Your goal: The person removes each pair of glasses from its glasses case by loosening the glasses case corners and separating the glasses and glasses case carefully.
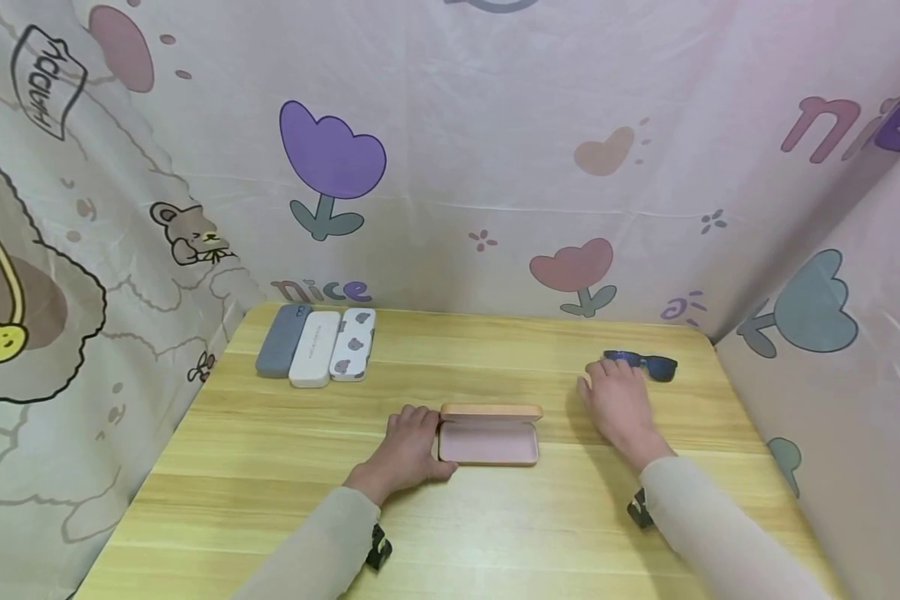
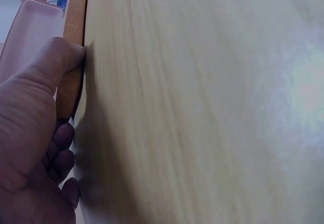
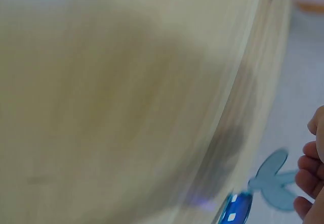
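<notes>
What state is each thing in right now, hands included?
Tan case: open, lid raised
Sunglasses: outside the tan case, folding unclear
Grey case: closed
White case: closed
Patterned case: closed
Left hand: grips the tan case
Right hand: by the sunglasses, not gripping them

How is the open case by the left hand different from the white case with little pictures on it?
The open case shows its pink inside, while the picture case is closed. The open case is orange-brown outside; the picture case is white with greyish-brown pictures. The left hand holds the open case, but no hand touches the picture case. Both are long, narrow cases on the table.
</notes>
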A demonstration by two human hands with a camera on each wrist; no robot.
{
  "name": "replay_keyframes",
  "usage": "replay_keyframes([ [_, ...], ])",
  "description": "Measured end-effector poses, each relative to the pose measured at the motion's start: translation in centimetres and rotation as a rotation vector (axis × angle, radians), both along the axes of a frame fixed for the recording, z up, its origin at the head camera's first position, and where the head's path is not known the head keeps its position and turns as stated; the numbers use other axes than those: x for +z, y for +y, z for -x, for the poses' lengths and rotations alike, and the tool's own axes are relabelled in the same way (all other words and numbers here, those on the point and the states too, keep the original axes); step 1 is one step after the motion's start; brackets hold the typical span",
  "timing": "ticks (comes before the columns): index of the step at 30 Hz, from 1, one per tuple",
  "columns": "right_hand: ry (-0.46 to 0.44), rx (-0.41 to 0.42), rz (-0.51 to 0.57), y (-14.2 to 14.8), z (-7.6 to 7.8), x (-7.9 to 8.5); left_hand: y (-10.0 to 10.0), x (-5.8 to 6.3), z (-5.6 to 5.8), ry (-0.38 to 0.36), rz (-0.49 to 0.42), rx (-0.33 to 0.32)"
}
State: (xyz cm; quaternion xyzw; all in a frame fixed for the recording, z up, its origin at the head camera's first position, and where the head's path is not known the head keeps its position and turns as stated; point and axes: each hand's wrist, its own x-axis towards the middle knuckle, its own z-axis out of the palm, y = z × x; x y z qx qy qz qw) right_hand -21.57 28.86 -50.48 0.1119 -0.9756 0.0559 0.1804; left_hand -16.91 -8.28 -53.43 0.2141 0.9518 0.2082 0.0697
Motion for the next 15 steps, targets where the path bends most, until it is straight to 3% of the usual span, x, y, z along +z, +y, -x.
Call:
replay_keyframes([
  [8,-0.037,0.079,0.187,-4.1,-2.4,0.8,-0.1,-0.2,0.1,0.01,0.011,-0.007],
  [15,-0.011,0.155,0.226,-6.5,-4.0,2.3,-0.1,-0.2,0.2,0.019,0.018,-0.009],
])
